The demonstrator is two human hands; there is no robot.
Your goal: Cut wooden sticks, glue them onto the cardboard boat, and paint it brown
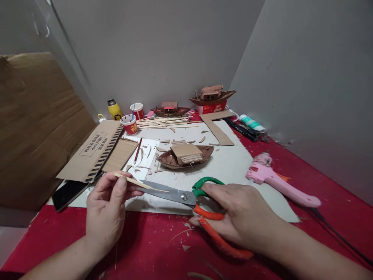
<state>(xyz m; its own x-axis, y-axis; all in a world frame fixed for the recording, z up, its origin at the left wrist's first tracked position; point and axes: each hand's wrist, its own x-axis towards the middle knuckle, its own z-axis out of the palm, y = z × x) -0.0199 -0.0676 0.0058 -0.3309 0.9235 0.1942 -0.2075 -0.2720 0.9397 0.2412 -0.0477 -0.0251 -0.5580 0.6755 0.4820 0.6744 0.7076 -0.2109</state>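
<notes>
Between the thumb and fingers of my left hand [109,206] is a thin wooden strip [132,180], its tip lying along the blades of a pair of scissors [175,194]. My right hand [239,214] grips the scissors by their green and orange handles, with the blades pointing left. The blades look nearly closed; whether they bite on the strip I cannot tell. Just beyond the blades stands a small brown model boat [186,156] with a cardboard canopy and pale strips along its side.
A pink glue gun [282,182] lies at right, its cord trailing off. Wooden sticks [163,123], paper cups [129,124], a yellow bottle [114,110] and two finished boats [212,95] stand behind. At left are printed cardboard [93,149] and a phone [68,194].
</notes>
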